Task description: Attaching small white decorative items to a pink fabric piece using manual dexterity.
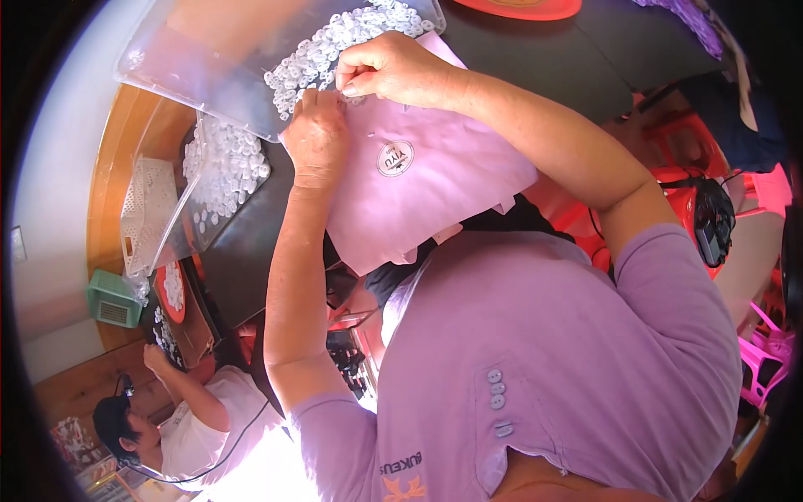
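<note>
My right hand (393, 71) is at the near edge of a pile of small white round pieces (335, 42), thumb and fingers pinched together. What it holds, if anything, is too small to make out. Close beside it, my left hand (318, 138) has its fingers curled in; whatever is in them is hidden. Under both hands a pink cloth (435, 201) with a round printed badge spreads from the pile down to my lap. The white pieces lie in a clear plastic tray (217, 105).
Another clear bin (188, 226) of white pieces stands at left, near a white basket (149, 205) and green basket (115, 294). A co-worker (192, 418) sits at lower left beside a red plate (171, 293). Red stools (682, 138) stand at right.
</note>
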The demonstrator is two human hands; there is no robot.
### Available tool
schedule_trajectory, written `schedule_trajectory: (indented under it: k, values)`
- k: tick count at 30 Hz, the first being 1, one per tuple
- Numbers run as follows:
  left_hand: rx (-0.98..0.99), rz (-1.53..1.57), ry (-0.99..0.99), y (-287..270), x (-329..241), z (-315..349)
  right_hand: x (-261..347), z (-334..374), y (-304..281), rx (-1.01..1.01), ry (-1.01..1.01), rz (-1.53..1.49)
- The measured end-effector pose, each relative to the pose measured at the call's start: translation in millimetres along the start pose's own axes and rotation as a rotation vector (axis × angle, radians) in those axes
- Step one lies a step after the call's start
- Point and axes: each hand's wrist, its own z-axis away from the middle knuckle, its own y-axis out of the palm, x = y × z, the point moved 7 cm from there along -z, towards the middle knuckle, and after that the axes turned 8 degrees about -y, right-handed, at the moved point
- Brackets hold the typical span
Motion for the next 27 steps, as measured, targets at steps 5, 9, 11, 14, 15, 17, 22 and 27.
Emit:
schedule_trajectory:
  k: [5,9,11,14,15,17,22,27]
  values:
    - [0.276,0.96,-0.619,-2.1,14.4,4.3,-6.3,0.1,-3.8,-0.066,0.017,-0.023]
    - [0.362,1.522,-0.792,-4.9,-1.8,8.5,3.6,-0.1,-2.7,-0.118,-0.096,-0.039]
    - [0.348,1.609,-0.817,-5.8,-5.9,10.7,6.0,1.0,-0.4,-0.128,-0.161,0.047]
    - [0.335,1.768,-0.839,-3.0,-9.8,13.0,9.6,1.6,-2.3,-0.197,-0.272,0.132]
    - [0.334,1.839,-0.832,-1.1,-11.0,13.7,8.6,1.3,-3.5,-0.196,-0.239,0.122]
    - [0.304,1.82,-0.799,2.3,-9.7,15.7,6.2,0.8,-3.3,-0.19,-0.206,0.112]
    - [0.224,1.829,-0.8,11.5,-4.9,20.9,3.8,1.0,0.8,-0.15,-0.18,0.044]
    - [0.073,1.714,-0.844,4.3,4.3,23.6,0.1,1.6,4.2,-0.134,-0.136,0.048]
